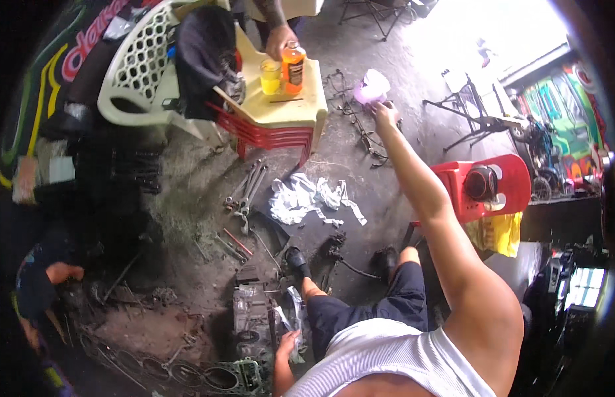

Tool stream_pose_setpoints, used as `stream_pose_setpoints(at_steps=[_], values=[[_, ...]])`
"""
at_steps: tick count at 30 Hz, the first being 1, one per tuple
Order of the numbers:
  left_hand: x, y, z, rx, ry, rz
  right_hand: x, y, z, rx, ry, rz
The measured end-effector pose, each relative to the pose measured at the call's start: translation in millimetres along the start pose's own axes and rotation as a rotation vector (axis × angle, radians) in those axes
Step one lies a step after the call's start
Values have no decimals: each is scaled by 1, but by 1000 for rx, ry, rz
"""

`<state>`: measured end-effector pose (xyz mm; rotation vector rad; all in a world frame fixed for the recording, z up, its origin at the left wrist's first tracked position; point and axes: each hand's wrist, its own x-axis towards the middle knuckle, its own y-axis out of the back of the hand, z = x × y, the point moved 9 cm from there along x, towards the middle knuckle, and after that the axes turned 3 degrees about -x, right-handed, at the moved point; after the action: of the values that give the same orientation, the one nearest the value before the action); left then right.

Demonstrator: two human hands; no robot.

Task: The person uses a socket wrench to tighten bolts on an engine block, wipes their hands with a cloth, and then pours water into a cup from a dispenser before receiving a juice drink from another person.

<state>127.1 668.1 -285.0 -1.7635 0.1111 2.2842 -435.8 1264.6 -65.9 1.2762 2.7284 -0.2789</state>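
My right arm stretches far forward, and my right hand closes on the rim of a translucent pinkish plastic cup above the floor. Low in the view, my left hand is curled beside a shiny silvery piece and a grey metal engine part. What its fingers hold is too small to make out. Ahead, another person's hand is at an orange bottle, which stands by a glass of yellow drink on stacked plastic chairs.
White rags and several wrenches lie on the dark floor. At right stands a red chair with a dark round object on it. An engine block lies lower left, near another person. A folding metal frame stands far right.
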Motion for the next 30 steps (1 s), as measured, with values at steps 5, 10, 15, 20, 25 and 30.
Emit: stream_pose_setpoints(at_steps=[5,10,15,20,25,30], values=[[-11,-4,80,337,-17,-26,43,109,-45,0,82,70],[-35,-79,256,266,-194,-175,85,172,-76,-428,167,127],[11,-167,395,299,-291,-149,201,173,-42,-78,137,-166],[13,-289,492,361,-338,57,258,149,-32,-256,99,-174],[34,-340,569,489,-377,28,297,119,-82,-295,115,-214],[76,-366,657,390,-406,6,349,91,-117,-301,153,-283]])
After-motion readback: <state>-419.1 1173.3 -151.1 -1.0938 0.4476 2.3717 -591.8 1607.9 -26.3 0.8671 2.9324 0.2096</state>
